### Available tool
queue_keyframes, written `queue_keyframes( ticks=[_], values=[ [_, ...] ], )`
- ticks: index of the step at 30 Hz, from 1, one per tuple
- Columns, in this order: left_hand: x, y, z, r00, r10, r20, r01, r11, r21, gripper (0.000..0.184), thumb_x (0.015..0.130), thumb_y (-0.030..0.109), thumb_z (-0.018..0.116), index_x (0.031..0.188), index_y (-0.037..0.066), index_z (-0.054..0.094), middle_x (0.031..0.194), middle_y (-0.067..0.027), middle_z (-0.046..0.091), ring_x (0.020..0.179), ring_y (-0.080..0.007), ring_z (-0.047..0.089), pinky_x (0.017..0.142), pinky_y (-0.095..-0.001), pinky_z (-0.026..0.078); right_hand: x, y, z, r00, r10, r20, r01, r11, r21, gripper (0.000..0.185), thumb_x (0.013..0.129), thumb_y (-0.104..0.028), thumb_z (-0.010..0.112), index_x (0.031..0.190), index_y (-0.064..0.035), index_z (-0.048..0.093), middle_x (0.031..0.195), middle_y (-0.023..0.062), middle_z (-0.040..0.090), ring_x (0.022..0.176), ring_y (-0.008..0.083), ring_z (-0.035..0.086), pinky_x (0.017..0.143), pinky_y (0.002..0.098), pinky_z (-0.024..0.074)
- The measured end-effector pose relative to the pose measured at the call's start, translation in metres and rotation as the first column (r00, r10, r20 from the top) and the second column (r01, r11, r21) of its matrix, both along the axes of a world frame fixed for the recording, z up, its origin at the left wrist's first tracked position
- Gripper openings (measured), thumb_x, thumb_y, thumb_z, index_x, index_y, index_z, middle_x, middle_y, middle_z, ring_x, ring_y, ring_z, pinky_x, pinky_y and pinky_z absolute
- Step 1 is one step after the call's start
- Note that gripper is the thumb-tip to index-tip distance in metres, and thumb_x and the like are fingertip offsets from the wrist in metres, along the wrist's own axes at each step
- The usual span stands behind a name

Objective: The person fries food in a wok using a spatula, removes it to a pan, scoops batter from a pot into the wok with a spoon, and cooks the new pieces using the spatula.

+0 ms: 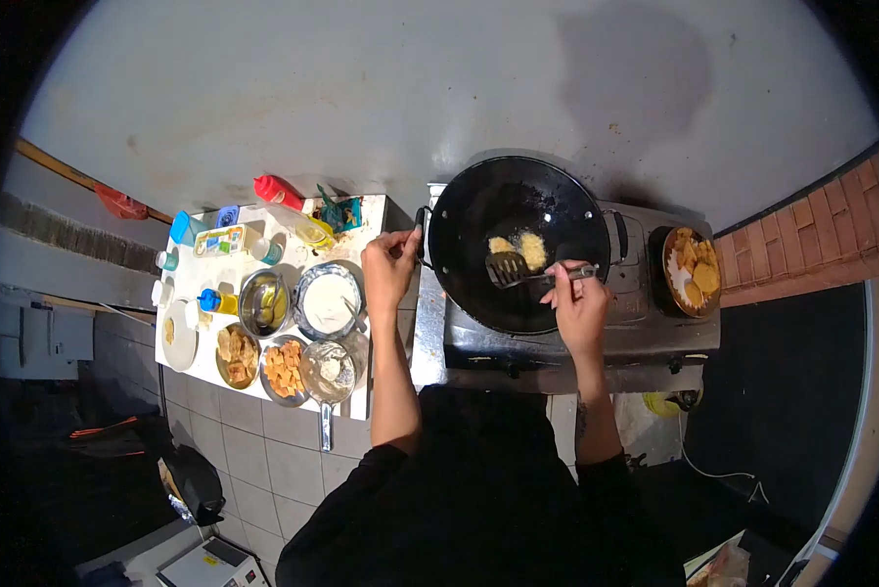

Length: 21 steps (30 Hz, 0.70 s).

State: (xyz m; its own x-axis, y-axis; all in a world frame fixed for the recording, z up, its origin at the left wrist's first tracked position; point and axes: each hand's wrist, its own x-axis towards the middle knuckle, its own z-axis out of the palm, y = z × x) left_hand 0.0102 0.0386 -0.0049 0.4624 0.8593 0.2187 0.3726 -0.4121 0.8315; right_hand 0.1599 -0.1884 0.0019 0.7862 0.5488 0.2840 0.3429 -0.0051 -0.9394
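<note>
A large black wok [471,215] sits on the stove, with two pale yellow battered pieces [532,250] frying near its middle. At the wok's left side, the fingers of my left hand [388,266] are closed on the loop handle [424,233]. My right hand [580,311] grips the handle of a dark slotted turner [507,270] over the right part of the wok. The turner's blade is against the lower edge of the frying pieces.
Left of the stove, a white table [356,396] bears a bowl of white batter [330,301], a plate of orange-brown cubes [285,370], a saucepan [327,391] and bottles. A plate of fried pieces [694,264] stands on the stove's [596,347] right side.
</note>
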Motion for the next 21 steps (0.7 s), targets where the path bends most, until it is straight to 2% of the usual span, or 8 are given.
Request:
queue_keyframes(
  ticks=[1,5,10,13,16,21],
  values=[
    [-0.001,0.001,0.0,1.0,-0.014,0.004,0.014,1.0,-0.013,0.026,0.084,0.022,0.071,0.084,-0.004,0.071,0.063,-0.012,0.061,0.055,-0.0157,0.054,0.054,-0.0308,0.043,-0.002,0.006,0.001,0.999,-0.021,-0.043,0.024,0.998,0.065,0.01,0.094,-0.004,0.056,0.093,0.005,0.057,0.076,0.0073,0.064,0.054,0.0096,0.059,0.048,0.0236,0.0471],
    [-0.003,0.0,0.002,0.999,-0.037,0.014,0.038,0.994,-0.102,0.025,0.083,0.02,0.073,0.086,-0.005,0.07,0.062,-0.012,0.06,0.055,-0.0143,0.053,0.054,-0.0308,0.043,-0.002,0.005,-0.001,1.0,0.02,0.015,-0.02,1.0,0.004,0.01,0.094,-0.004,0.055,0.091,0.0049,0.057,0.08,0.009,0.065,0.055,0.0095,0.059,0.048,0.0244,0.0485],
    [-0.01,0.005,-0.004,0.991,-0.107,-0.076,0.101,0.991,-0.086,0.025,0.083,0.019,0.073,0.086,-0.005,0.071,0.062,-0.0092,0.062,0.054,-0.0119,0.052,0.052,-0.0289,0.043,0.004,0.001,-0.001,0.997,-0.055,-0.059,0.056,0.998,0.007,0.011,0.093,-0.005,0.056,0.09,0.0053,0.056,0.079,0.011,0.066,0.055,0.01,0.059,0.047,0.0246,0.0487],
    [-0.009,0.005,-0.004,0.993,-0.113,-0.036,0.107,0.986,-0.125,0.025,0.082,0.02,0.073,0.085,-0.005,0.071,0.061,-0.0077,0.062,0.053,-0.011,0.052,0.051,-0.028,0.042,-0.002,0.005,-0.002,1.0,-0.012,0.022,0.011,0.999,0.042,0.012,0.093,-0.005,0.057,0.089,0.0068,0.056,0.08,0.0112,0.066,0.056,0.0106,0.06,0.047,0.0247,0.049],
    [-0.012,0.004,0.001,0.988,-0.138,-0.071,0.13,0.986,-0.108,0.024,0.083,0.019,0.073,0.084,-0.005,0.071,0.059,-0.0073,0.062,0.052,-0.0104,0.052,0.051,-0.0274,0.042,-0.005,0.0,0.009,0.998,-0.051,-0.035,0.052,0.999,0.015,0.012,0.093,-0.004,0.057,0.089,0.007,0.057,0.08,0.0116,0.066,0.056,0.011,0.06,0.046,0.025,0.0485],
    [-0.011,-0.001,0.009,0.99,-0.124,-0.064,0.117,0.987,-0.111,0.024,0.083,0.018,0.073,0.083,-0.005,0.07,0.058,-0.0065,0.062,0.05,-0.0089,0.052,0.049,-0.0262,0.042,-0.003,0.002,0.001,0.998,-0.059,-0.001,0.059,0.998,0.014,0.012,0.092,-0.005,0.058,0.088,0.0067,0.057,0.079,0.0116,0.066,0.055,0.0108,0.06,0.045,0.0253,0.0474]
  ],
)
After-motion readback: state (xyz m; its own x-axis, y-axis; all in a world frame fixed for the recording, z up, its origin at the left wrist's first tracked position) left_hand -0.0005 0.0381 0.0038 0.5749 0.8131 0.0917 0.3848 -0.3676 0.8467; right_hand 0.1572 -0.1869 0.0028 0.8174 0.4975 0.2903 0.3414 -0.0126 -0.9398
